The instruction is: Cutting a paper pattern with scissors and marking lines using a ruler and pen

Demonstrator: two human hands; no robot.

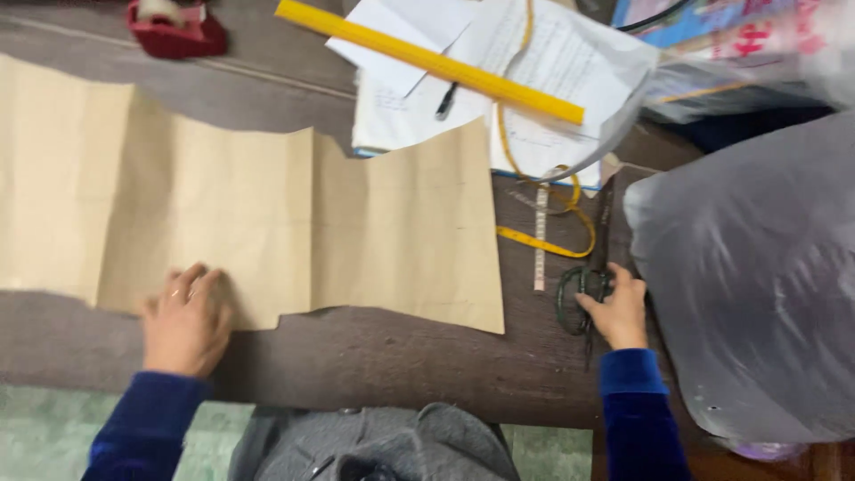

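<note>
I see the brown pattern paper (267, 214) spread flat across the dark wooden table (401, 365), creased in vertical folds, its cut bottom edge near the table's front. Left hand (187, 321) lies palm down on the paper's lower edge, fingers spread flat, pressing, not clenched around anything.

Right hand (616, 307) is at the table's right side, fingers curled onto the dark green handles of the scissors (583, 298). It touches the handle loops; I cannot tell if it has a full grasp. The scissors lie on the table, blades pointing away from the person, just right of the paper and apart from it.

Just beside the scissors: a yellow tape measure (552, 240) looping up toward the papers, with a pale strip (540, 240) lying across it. Further back, a long yellow ruler (427, 61) rests diagonally on a stack of white sheets (552, 71), a black pen (445, 100) under it. Red tape dispenser (174, 31) at the far left corner. A big grey plastic bag (757, 276) fills the right side, near the right hand. Both sleeves are dark blue. The picture is somewhat blurred.
</note>
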